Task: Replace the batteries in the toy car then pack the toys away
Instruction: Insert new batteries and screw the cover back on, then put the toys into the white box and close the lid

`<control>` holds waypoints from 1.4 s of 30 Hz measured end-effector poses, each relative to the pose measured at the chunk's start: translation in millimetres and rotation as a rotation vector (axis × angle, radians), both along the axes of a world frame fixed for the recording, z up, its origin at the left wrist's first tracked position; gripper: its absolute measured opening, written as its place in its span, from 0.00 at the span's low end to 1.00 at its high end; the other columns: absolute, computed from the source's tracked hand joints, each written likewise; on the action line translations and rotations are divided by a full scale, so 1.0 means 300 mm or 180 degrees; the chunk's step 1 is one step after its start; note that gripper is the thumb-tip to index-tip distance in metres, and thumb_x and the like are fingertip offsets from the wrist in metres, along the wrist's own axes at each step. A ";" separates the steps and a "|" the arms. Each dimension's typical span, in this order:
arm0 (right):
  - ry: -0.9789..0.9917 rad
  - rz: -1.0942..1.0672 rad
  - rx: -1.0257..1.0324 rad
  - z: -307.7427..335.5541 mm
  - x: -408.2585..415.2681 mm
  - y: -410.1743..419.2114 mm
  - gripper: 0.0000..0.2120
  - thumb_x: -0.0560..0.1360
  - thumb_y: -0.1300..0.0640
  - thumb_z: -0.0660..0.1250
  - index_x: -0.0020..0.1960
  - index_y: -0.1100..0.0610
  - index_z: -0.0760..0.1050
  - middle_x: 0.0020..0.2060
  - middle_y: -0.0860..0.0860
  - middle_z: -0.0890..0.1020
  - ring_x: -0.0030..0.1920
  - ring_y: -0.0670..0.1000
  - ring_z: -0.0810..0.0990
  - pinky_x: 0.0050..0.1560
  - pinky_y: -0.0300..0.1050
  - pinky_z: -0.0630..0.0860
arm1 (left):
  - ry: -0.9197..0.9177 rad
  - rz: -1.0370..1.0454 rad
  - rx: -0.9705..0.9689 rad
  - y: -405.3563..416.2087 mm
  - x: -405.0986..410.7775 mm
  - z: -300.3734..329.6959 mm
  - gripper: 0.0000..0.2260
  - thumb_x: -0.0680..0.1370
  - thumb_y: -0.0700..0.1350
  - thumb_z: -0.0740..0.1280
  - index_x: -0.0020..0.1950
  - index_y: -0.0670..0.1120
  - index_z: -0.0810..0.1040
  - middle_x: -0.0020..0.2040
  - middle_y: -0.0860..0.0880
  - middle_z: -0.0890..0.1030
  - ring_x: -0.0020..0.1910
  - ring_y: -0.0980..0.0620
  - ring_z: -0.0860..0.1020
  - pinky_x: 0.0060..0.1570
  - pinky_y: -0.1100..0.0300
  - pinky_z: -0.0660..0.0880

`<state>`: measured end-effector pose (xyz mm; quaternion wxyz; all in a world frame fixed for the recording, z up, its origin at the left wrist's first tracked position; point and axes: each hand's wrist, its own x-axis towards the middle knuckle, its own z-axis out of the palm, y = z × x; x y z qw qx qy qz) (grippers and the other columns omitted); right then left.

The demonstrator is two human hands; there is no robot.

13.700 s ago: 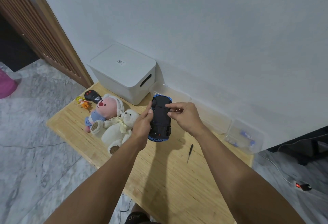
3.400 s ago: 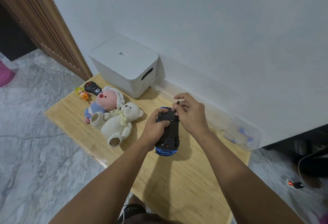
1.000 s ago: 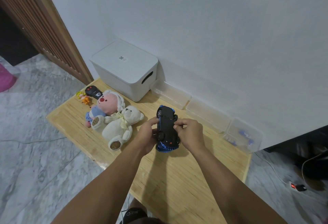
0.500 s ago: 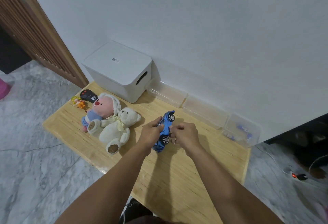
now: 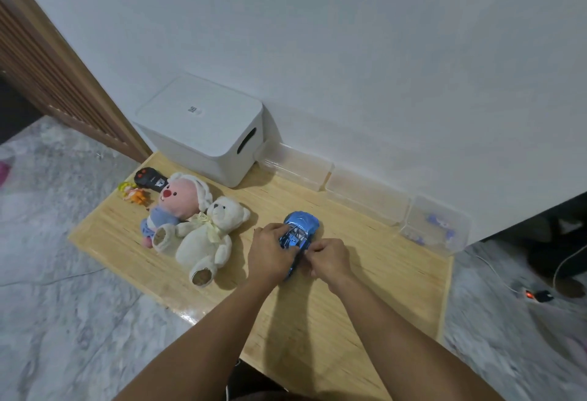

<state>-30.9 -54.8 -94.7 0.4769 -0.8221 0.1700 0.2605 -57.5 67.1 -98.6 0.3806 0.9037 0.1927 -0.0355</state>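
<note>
The blue toy car stands right way up, wheels down, on the wooden table. My left hand grips its left side and my right hand pinches its near end; the rear of the car is hidden under my fingers. To the left lie a white teddy bear, a pink plush, a small orange doll and a black remote control. A white lidded storage box sits at the back left against the wall.
Three clear plastic containers line the wall: two that look empty and one holding small blue items. A wooden door frame stands on the left. Cables and a lit power strip lie on the marble floor at right.
The car was upside down in my hands, then turned onto its side; now it rests upright on the table with both hands still on it.
</note>
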 end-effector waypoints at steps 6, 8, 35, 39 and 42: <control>0.0141 -0.0308 0.0159 0.016 0.063 -0.028 0.11 0.73 0.68 0.59 0.43 0.60 0.80 0.31 0.54 0.81 0.34 0.57 0.83 0.39 0.57 0.83 | 0.0090 -0.0185 0.0234 -0.007 0.008 0.001 0.20 0.71 0.46 0.70 0.63 0.50 0.78 0.51 0.50 0.79 0.53 0.47 0.71 0.48 0.53 0.74; 0.0045 -0.0438 0.0283 0.027 0.104 -0.036 0.11 0.74 0.68 0.59 0.43 0.57 0.79 0.35 0.55 0.82 0.34 0.56 0.83 0.40 0.57 0.83 | 0.0110 -0.0224 0.0258 -0.002 0.030 0.005 0.22 0.70 0.50 0.70 0.64 0.51 0.77 0.51 0.48 0.77 0.54 0.46 0.73 0.50 0.51 0.75; -0.0595 0.1075 -0.0567 0.089 0.357 0.170 0.27 0.73 0.72 0.56 0.69 0.58 0.72 0.66 0.57 0.76 0.64 0.58 0.75 0.63 0.50 0.74 | 0.0654 0.1856 -0.5029 0.203 0.558 0.205 0.45 0.76 0.64 0.60 0.78 0.36 0.44 0.79 0.36 0.47 0.77 0.36 0.48 0.74 0.37 0.51; -0.0449 -0.0025 0.0136 0.078 0.383 0.155 0.14 0.74 0.71 0.63 0.50 0.55 0.79 0.53 0.57 0.81 0.42 0.53 0.84 0.41 0.48 0.82 | 0.0615 0.1722 -0.5096 0.205 0.567 0.241 0.42 0.77 0.62 0.58 0.78 0.36 0.44 0.78 0.34 0.47 0.77 0.35 0.48 0.73 0.36 0.52; -0.0039 -0.1109 0.1064 0.104 0.395 0.159 0.13 0.73 0.73 0.64 0.47 0.56 0.76 0.47 0.61 0.81 0.35 0.57 0.85 0.35 0.51 0.83 | 0.0540 0.1626 -0.5177 0.213 0.583 0.269 0.42 0.77 0.62 0.57 0.78 0.35 0.44 0.78 0.33 0.47 0.77 0.34 0.49 0.73 0.36 0.52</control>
